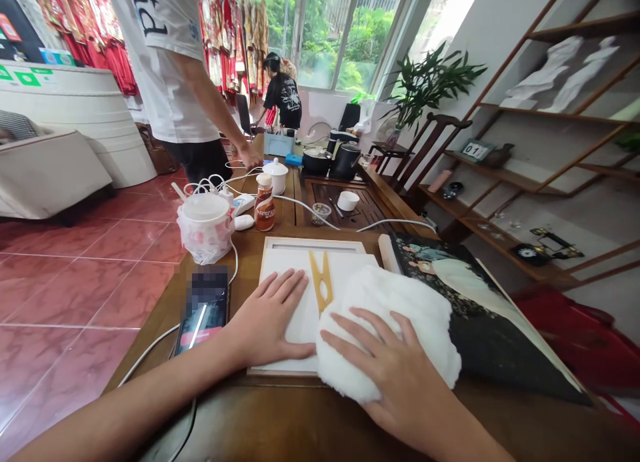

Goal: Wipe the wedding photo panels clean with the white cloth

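Note:
My left hand [267,322] lies flat on a white panel [300,352] in a pale wooden frame [266,249], fingers stretched out. My right hand [395,362] rests with spread fingers on top of a bunched white fluffy cloth [425,309]; its thumb is mostly hidden. The cloth covers the panel's right side. Between the hands, a yellow forked piece [321,285], shaped like a clothespin, lies on the panel, its lower end against the cloth. To the left of my left hand is a phone [203,319] with a cable.
A bag-lined bucket [205,222], a Nescafe bottle [265,205] and a white lidded jar [275,177] stand beyond the frame. At right lies a large picture [480,302]. One person [170,95] stands at left; another [284,95] bends at the back. Shelves [515,175] line the right wall.

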A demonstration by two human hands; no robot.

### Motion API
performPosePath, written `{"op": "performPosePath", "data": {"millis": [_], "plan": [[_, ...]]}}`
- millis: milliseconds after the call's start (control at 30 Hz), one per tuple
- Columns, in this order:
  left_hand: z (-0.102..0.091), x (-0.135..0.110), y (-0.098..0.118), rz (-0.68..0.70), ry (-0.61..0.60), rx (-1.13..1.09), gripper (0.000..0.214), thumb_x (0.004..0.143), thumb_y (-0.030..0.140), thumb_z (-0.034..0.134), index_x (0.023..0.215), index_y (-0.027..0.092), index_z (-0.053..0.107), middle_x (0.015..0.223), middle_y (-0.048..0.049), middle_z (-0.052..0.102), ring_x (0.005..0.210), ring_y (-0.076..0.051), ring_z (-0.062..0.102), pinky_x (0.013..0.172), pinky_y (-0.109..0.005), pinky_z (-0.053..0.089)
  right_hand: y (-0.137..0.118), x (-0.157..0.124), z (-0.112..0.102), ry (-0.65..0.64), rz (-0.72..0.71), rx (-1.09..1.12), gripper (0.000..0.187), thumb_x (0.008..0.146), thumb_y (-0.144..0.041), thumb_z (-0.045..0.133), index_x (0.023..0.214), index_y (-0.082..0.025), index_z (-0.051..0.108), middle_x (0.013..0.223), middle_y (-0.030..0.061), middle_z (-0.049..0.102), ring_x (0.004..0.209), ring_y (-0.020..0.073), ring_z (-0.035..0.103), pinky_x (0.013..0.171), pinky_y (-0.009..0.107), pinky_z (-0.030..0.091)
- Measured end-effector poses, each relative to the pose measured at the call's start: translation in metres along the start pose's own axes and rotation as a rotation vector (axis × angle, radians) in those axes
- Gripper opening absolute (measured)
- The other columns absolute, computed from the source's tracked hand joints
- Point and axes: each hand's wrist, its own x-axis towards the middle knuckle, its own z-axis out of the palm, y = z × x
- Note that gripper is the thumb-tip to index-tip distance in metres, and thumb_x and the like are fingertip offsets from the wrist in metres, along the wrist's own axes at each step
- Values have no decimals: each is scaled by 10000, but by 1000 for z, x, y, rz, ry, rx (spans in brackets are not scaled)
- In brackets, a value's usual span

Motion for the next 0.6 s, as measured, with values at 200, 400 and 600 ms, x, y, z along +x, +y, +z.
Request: {"op": "performPosePath", "data": {"millis": [200,400,600], "plan": [[1,-1,-1,14,17,3,993,790,803,362,1508,140,184,1560,-102,185,1440,-297,135,1176,-455,126,19,29,-4,25,15,19,639,746,-246,514,1360,-391,412,1432,-9,452,1264,314,378,941,550,214],[3,-1,-2,30,55,-6,1011,778,821,353,1501,129,209,1557,-109,194,1438,-301,146,1174,-451,142,55,84,-2,104,59,-40,505,849,-396,516,1346,-347,447,1366,35,518,1231,306,416,933,533,247],[5,-2,-3,32,87,-16,1006,778,813,375,1511,154,176,1558,-100,196,1436,-307,145,1170,-462,161,69,104,1,144,67,-25,445,896,-412,459,1335,-345,460,1346,46,538,1214,297,431,940,541,239]]}}
